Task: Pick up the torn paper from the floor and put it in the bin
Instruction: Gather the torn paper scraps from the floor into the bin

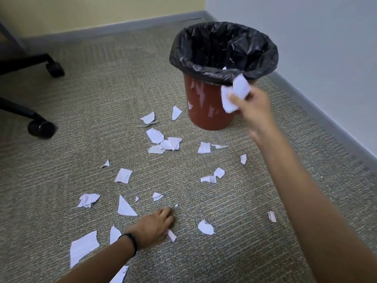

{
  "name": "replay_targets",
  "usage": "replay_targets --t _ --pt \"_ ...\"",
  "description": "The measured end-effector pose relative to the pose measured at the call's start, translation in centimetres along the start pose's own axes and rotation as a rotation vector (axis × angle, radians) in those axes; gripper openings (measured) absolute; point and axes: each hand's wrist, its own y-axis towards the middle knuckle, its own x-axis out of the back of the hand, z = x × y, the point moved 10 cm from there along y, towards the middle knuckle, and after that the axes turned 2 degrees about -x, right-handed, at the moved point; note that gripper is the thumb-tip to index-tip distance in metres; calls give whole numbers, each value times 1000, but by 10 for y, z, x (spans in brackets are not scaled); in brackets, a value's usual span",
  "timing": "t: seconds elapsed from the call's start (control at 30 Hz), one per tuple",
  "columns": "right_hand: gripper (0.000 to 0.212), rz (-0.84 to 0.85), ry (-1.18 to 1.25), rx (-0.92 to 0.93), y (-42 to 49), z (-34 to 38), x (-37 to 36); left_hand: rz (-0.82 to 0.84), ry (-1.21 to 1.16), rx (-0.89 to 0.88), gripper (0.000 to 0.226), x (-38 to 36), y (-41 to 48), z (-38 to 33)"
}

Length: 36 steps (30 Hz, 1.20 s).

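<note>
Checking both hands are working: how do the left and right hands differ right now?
The left hand is down on the carpet over a small scrap; the right hand is raised beside the bin. The right grips white paper pieces; the left's grasp is unclear. Only the left wrist wears a black band. Both are bare.

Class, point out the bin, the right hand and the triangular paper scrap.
bin (206,111): head view, red side wall.
right hand (253,111): head view, back of hand.
triangular paper scrap (124,207): head view, its middle.
</note>
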Motion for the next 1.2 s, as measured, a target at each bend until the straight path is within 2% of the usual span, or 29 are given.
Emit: replay_targets --t 0.1,0.2,0.3,0.37,0.43,0.5,0.57,0.63,0.7,0.83,0.93,1.03,1.13,1.2 --pt "8 -147 90 73 48 36 2 23 -60 42 30 6 4 4" --pt "29 -243 -6 132 74 63 -2 63 -30 -60 29 -4 5 -7" --pt "55 -93 -311 132 80 67 -20 81 -123 -104 28 -15 1 -4" --pt "57 -52 -490 232 72 69 -20 69 -151 -99 25 -14 -2 0" --pt "55 -44 -566 347 57 68 -18 66 -207 -54 29 -4 -3 5" --pt "53 -69 -570 451 40 64 -15 -4 -256 -29 36 1 -1 11" --pt "50 -162 -499 540 25 56 -1 3 -358 64 39 1 -2 22" --pt "45 -280 -390 554 14 36 21 -64 -272 55 35 0 -3 29" --pt "42 -364 -326 474 8 2 41 -86 -244 -10 33 3 -4 25" --pt "37 -384 -467 94 7 -104 68 -19 -515 209 46 -9 4 42" --pt "44 -155 -711 -61 8 -174 58 -43 -551 316 43 -13 5 50" --pt "51 63 -932 -188 5 -231 48 -25 -518 325 35 -16 4 50" --pt "55 133 -1094 -248 0 -258 45 -15 -478 310 21 -11 3 48" --pt "57 101 -1181 -178 0 -254 40 -1 -448 291 16 -9 2 44"
